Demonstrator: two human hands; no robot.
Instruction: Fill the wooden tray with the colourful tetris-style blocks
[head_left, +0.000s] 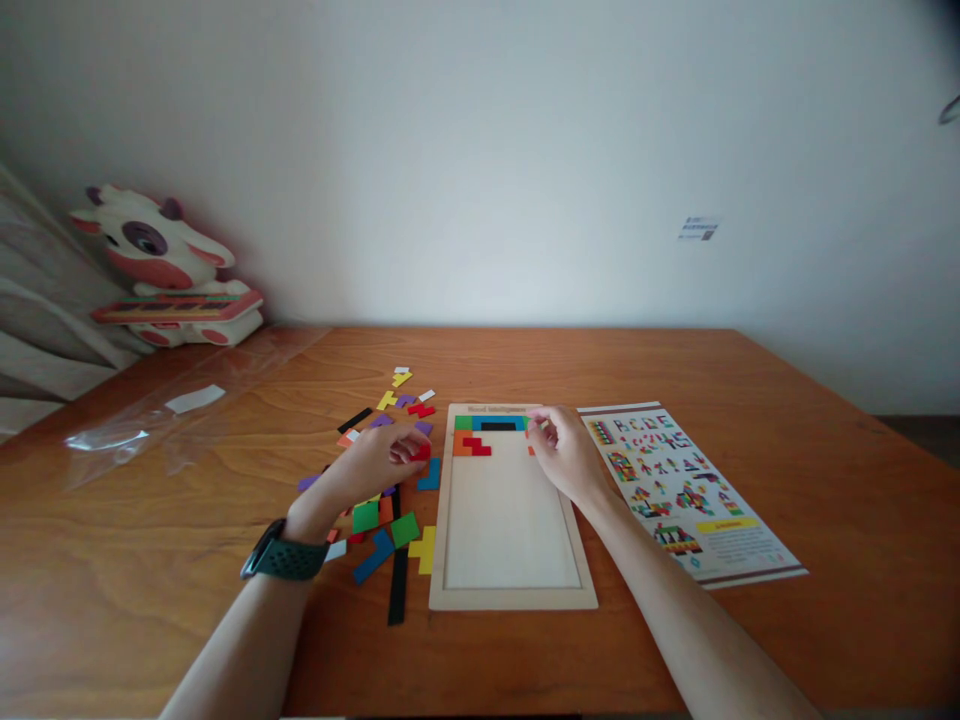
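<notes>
There are two hands (390,455), one watch (292,558), one tray (514,520), one sheet (679,490), one toy (180,262), one tabletop (165,570), one wall label (699,229), and pieces (405,530) too jumbled to count.

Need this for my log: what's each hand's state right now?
Left hand: closed, pinching a red piece.
Right hand: curled over the board; whether it's holding anything can't be told.

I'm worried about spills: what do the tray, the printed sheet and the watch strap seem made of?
Tray: probably wood, matte, given its pale tan frame.
Printed sheet: likely paper or thin card, matte, lying flat with colour pictures.
Watch strap: possibly silicone or rubber, given its dull, smooth-looking dark green.
</notes>
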